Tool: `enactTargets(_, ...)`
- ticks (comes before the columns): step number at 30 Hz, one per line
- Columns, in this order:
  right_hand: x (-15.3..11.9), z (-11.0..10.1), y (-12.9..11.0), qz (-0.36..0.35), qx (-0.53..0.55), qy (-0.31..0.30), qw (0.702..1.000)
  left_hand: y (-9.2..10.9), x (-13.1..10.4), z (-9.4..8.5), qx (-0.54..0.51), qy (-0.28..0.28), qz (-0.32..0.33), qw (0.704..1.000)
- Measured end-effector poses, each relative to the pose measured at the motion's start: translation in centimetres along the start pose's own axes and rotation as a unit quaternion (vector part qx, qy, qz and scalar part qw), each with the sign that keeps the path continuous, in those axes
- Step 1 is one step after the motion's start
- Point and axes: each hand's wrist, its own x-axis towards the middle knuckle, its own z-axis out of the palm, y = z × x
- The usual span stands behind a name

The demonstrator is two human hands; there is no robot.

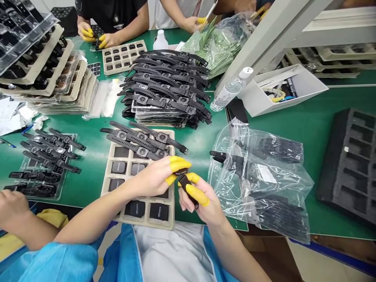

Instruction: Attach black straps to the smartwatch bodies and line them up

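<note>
My left hand (157, 176), with yellow finger cots, pinches a dark smartwatch case (180, 171). Also wearing yellow cots, my right hand (205, 197) grips a black watch strap (185, 182) that meets the case; whether the two are joined I cannot tell. Both hands are over the right side of a beige compartment tray (147, 223). Square watch cases (119, 167) sit in its pockets, some partly hidden by my left forearm. Several strapped watches (142, 137) lie across the tray's far end.
Beyond the tray rises a stack of strapped watches (170, 86). Bagged straps (276, 211) lie at right, near a water bottle (232, 90) and a white box (282, 90). More watches (49, 152) and stacked trays (67, 78) are at left. Co-workers' hands (108, 40) work opposite.
</note>
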Motion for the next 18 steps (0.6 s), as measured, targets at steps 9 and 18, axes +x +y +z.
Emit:
enactTargets(9, 0.5, 0.6, 0.1, -0.012, 0.037, 0.035, 0.999, 0.0, -0.1, 0.3, 0.013, -0.004, -0.013, 1.0)
enactTargets(18, 0.9, 1.7, -0.8, 0.006, 0.101, 0.076, 0.992, 0.1, -0.2, 0.8, 0.086, 0.001, -0.009, 0.996)
